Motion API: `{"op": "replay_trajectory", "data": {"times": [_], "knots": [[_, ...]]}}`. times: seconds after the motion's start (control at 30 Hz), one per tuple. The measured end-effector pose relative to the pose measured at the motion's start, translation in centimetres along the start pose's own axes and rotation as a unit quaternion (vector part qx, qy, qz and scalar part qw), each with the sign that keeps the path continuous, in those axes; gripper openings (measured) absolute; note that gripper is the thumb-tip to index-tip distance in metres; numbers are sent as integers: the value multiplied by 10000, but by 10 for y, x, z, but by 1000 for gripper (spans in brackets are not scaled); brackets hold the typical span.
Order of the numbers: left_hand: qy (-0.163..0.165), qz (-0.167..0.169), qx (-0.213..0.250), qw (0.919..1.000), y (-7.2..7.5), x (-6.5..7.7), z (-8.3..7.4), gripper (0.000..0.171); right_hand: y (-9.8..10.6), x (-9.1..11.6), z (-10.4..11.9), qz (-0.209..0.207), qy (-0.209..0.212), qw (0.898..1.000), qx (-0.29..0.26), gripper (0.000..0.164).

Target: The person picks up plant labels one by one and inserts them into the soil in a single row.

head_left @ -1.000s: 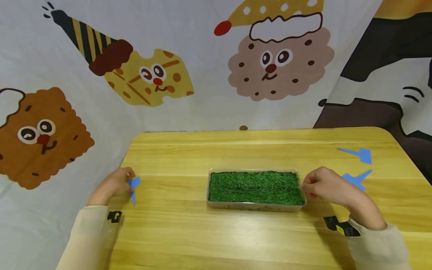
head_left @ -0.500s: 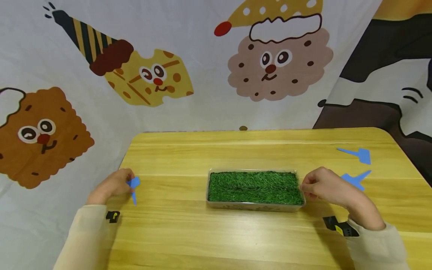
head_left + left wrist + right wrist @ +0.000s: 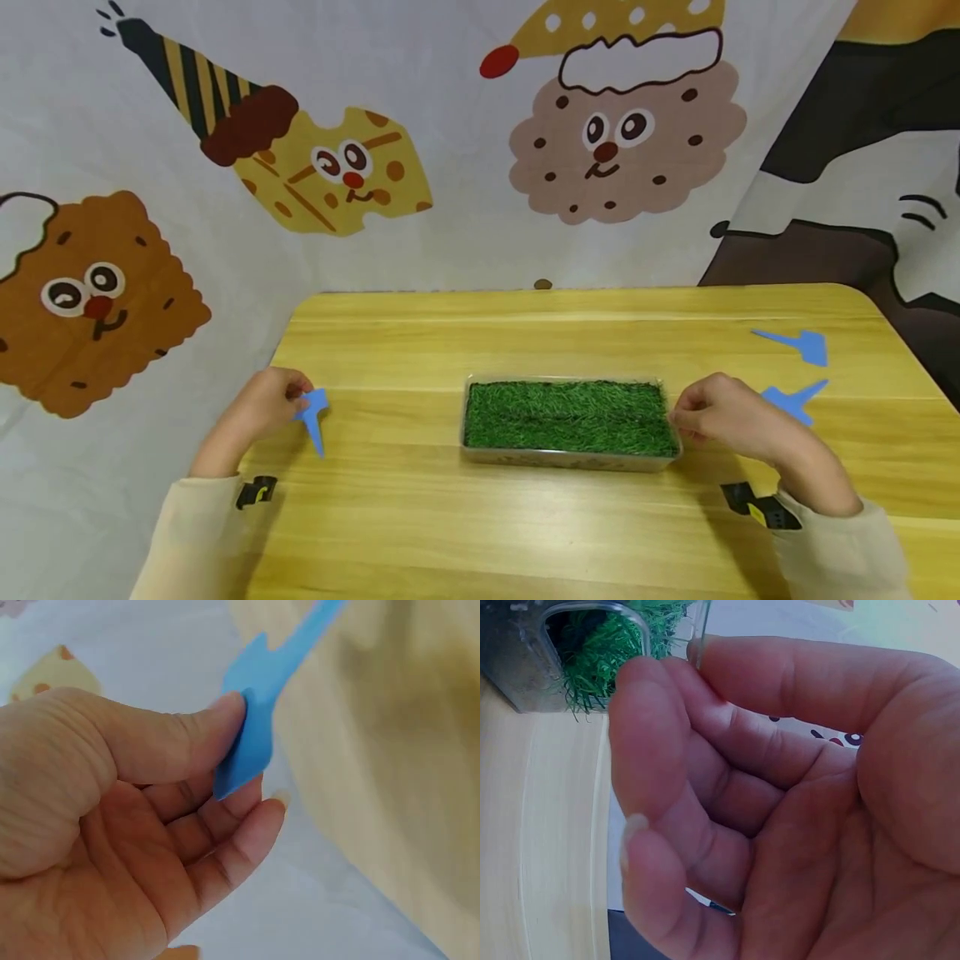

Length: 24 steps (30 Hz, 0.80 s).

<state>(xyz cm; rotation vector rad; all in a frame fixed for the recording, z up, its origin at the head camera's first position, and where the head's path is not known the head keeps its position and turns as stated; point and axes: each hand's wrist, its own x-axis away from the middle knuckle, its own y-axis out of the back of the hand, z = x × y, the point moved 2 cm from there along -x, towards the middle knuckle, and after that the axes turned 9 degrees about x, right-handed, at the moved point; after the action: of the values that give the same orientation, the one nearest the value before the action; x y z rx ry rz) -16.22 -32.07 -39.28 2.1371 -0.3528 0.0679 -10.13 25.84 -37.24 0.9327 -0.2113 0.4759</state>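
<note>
My left hand point(image 3: 258, 410) pinches a blue T-shaped plant label point(image 3: 316, 417) between thumb and fingers, above the table's left side. In the left wrist view the thumb presses on the wide head of the label point(image 3: 257, 724), and its stem points away from the palm. At mid-table stands a clear plastic box point(image 3: 562, 458) filled with green artificial grass point(image 3: 570, 415). My right hand point(image 3: 738, 421) is at the box's right end. Seen from the right wrist, thumb and index finger pinch the edge of the box point(image 3: 517, 656); the other fingers are curled.
Two more blue plant labels lie flat on the right of the wooden table point(image 3: 450, 533): a farther label point(image 3: 812, 347) and a nearer label point(image 3: 791, 403), partly behind my right hand. A cloth point(image 3: 465, 250) with cartoon prints hangs behind and to the left.
My left hand has shifted slightly to the right with the blue plant label, and more of the label shows. My right hand stays at the box's right end.
</note>
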Motion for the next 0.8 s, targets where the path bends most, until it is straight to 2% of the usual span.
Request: {"op": "replay_trajectory", "data": {"times": [0.27, 0.43, 0.6, 0.8], "knots": [[-92, -203, 23, 9997, 5, 9, -24, 9, -1, 0, -1, -14, -59, 10000, 25, 26], [-395, -607, 135, 9973, 8, 13, -35, 14, -1, 1, -1, -25, -79, 9999, 79, 25], [-809, -1258, 226, 9885, 9, 17, -47, 19, -1, 1, -1, -43, -79, 9999, 86, 25], [-1335, -1965, 240, 9711, 6, 18, -64, 24, -1, 1, 0, -90, -55, 9998, 157, 25]]}}
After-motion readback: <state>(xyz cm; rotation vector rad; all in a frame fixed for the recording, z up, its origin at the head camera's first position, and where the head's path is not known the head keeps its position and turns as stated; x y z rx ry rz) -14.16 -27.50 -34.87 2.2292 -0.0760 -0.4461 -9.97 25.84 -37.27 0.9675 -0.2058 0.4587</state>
